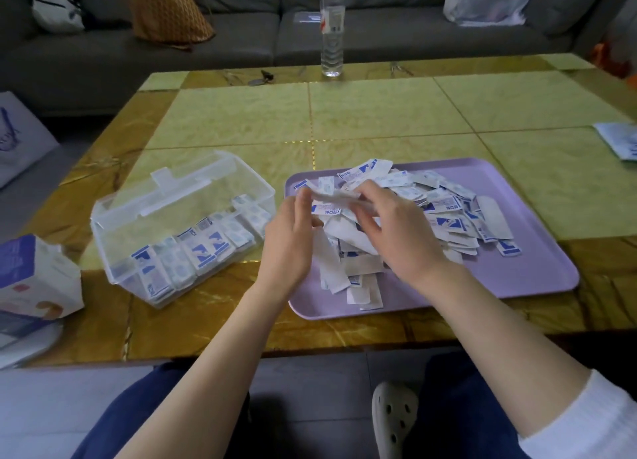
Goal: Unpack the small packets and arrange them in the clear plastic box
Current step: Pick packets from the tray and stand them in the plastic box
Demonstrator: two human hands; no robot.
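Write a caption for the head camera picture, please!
The left hand and right hand pinch a white packet over the pile on the purple tray, beside the clear plastic box.

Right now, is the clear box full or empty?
Partly full: packets line the clear box's near side, with room left behind them.

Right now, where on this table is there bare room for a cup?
The table's far half is bare, between the water bottle and the clear box and tray. The tray's near right corner is bare. Crowded: the tray's middle under the packets, and its left edge by the box, where the left hand and right hand hold a packet.
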